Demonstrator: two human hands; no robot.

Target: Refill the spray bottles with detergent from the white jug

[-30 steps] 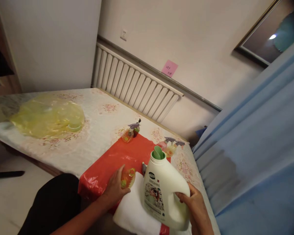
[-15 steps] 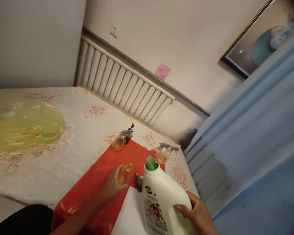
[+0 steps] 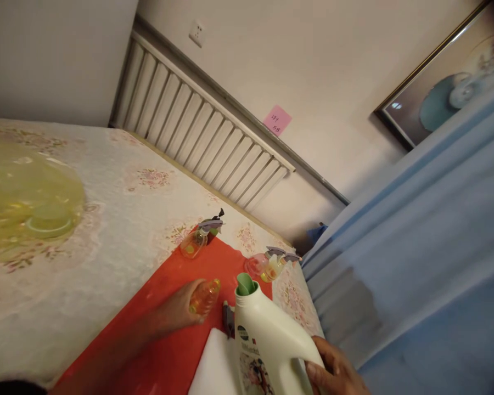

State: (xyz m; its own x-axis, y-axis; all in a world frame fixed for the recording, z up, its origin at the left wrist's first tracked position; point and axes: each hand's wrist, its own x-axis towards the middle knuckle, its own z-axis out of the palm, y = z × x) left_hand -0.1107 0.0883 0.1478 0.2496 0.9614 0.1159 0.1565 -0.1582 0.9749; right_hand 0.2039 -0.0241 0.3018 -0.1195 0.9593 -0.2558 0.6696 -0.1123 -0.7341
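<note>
My left hand (image 3: pixel 183 304) is wrapped round a small clear orange-yellow bottle (image 3: pixel 205 296) with its spray head off, above the red cloth (image 3: pixel 164 356). My right hand (image 3: pixel 333 365) grips the handle of a large pale-green detergent jug (image 3: pixel 267 334). The jug's mouth is uncapped and a green pour spout (image 3: pixel 246 284) shows in it. Between bottle and jug, a grey spray head (image 3: pixel 228 319) lies partly behind the jug. A white block-like thing (image 3: pixel 216 365) is beside the jug, partly covered by it.
A spray bottle (image 3: pixel 194 243) stands at the red cloth's far end, with pink (image 3: pixel 255 265) and yellow (image 3: pixel 272 269) spray bottles right of it. A large transparent yellow container (image 3: pixel 33 192) sits left on the floral tablecloth (image 3: pixel 119 219). A blue curtain (image 3: pixel 415 263) hangs at right; a radiator (image 3: pixel 201 123) lines the wall.
My view has tilted and shifted slightly. Both hands still hold the bottle and the jug, which appear slightly more to the left and lower in view.
</note>
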